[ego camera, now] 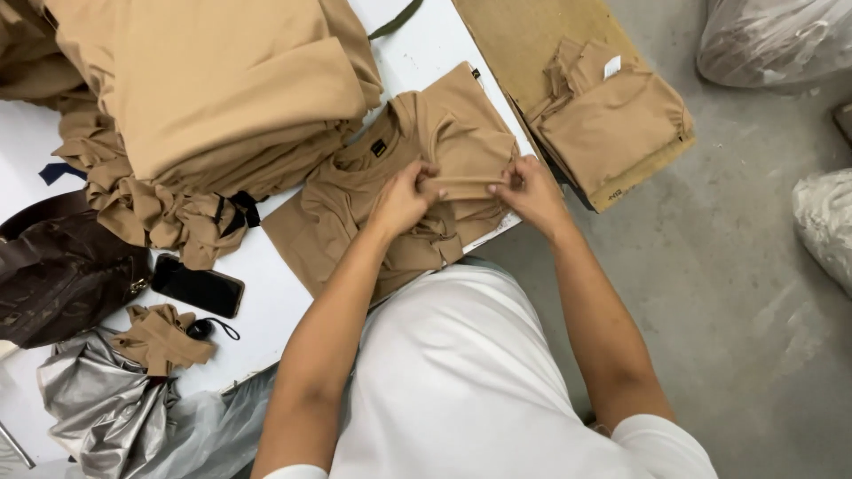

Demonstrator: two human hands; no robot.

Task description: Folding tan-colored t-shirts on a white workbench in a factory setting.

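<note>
A garment workshop: tan shirts stacked point(213, 89) at eleven o'clock, white worktable point(417, 53), bagged bundles point(772, 40) on concrete floor point(737, 293), two o'clock.

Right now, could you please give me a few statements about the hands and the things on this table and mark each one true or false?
1. Both hands pinch a fold of the tan shirt. True: the left hand and the right hand grip one stretched edge.
2. The phone lies on the shirt. False: it lies on the white table, left of the shirt.
3. A tall stack of tan garments stands left of the shirt. True.
4. The brown bag hangs from the right hand. False: it rests at the table's left edge, untouched.
</note>
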